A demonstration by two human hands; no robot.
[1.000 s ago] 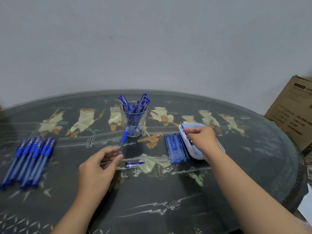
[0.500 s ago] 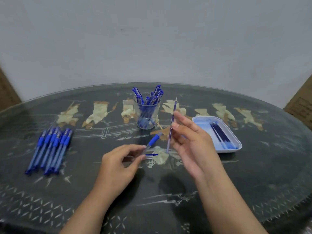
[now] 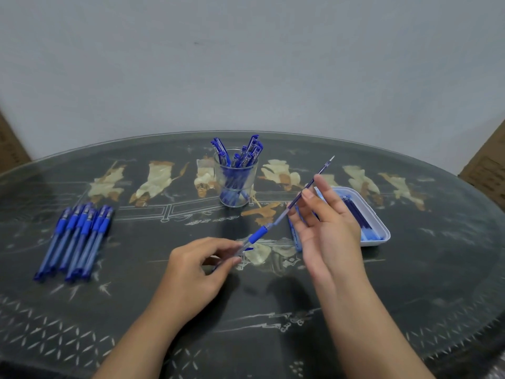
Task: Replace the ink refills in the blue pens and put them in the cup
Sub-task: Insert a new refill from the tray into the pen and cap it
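**Head view.** A dark oval table (image 3: pixel 410 283) with a glass top and pale inlaid figures stands against a plain grey wall (image 3: pixel 246 64).

The left hand (image 3: pixel 196 272) pinches the rear part of a clear plastic pen barrel with a blue rubber grip (image 3: pixel 257 236) between its thumb and curled fingers. The barrel slants up and to the right above the table.

The right hand (image 3: pixel 325 228), its fingers nearly straight, pinches a thin blue ink refill (image 3: pixel 322 169) near its middle. The refill lies in line with the barrel. Its pale writing point is uppermost, toward the far right, and its lower end meets the open mouth of the barrel just beyond the grip. How far it sits inside cannot be told. The two hands are apart, linked only by barrel and refill.

Behind the hands, near the table's centre, stands an upright clear glass cup (image 3: pixel 236 187). It holds a cluster of blue pens (image 3: pixel 251 151) that lean against its rim.

At the left, a row of blue pens with clear barrels (image 3: pixel 76 239) lies side by side on the table, well apart from the cup.

At the right, a shallow white rectangular tray (image 3: pixel 374 243) holds several loose dark blue refills (image 3: pixel 358 214). A bundle of lighter blue refills (image 3: pixel 296 240) lies on the table just beside the tray's left side, largely hidden by the right hand.

A brown cardboard box (image 3: pixel 489 170) shows at the right edge of the view, and another (image 3: pixel 11 151) at the left edge.
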